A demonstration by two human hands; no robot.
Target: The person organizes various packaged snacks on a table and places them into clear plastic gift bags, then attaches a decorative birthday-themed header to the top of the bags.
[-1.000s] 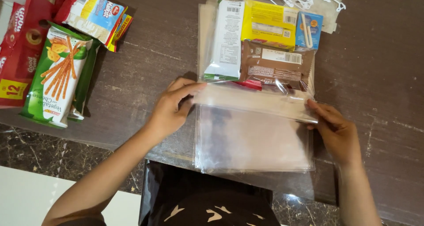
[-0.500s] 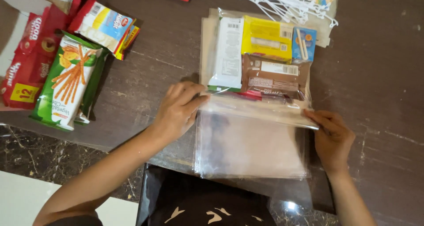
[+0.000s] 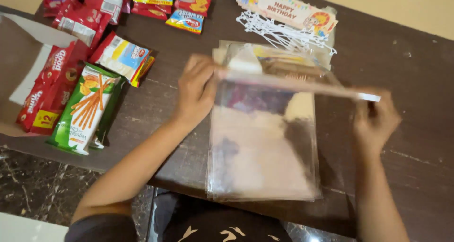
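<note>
A clear plastic bag (image 3: pixel 279 67) filled with several snack packets is lifted and tilted up off the table, blurred by motion. My left hand (image 3: pixel 198 88) grips its left end near the open flap. My right hand (image 3: pixel 376 119) pinches the right end of the flap, where a white strip sticks out. Under the raised bag lies a stack of empty clear bags (image 3: pixel 262 157) flat on the dark wooden table (image 3: pixel 402 71), reaching to its near edge.
A green snack packet (image 3: pixel 85 112) and red biscuit packs (image 3: pixel 49 88) lie at the left by an open cardboard box (image 3: pixel 19 57). More packets (image 3: pixel 189 8) sit at the back. White plastic sticks (image 3: pixel 283 34) and a birthday banner card (image 3: pixel 288 10) lie behind the bag.
Both hands have raised the filled bag's flap edge from the table and tipped the bag up and away. The view has shifted, showing more of the far table.
</note>
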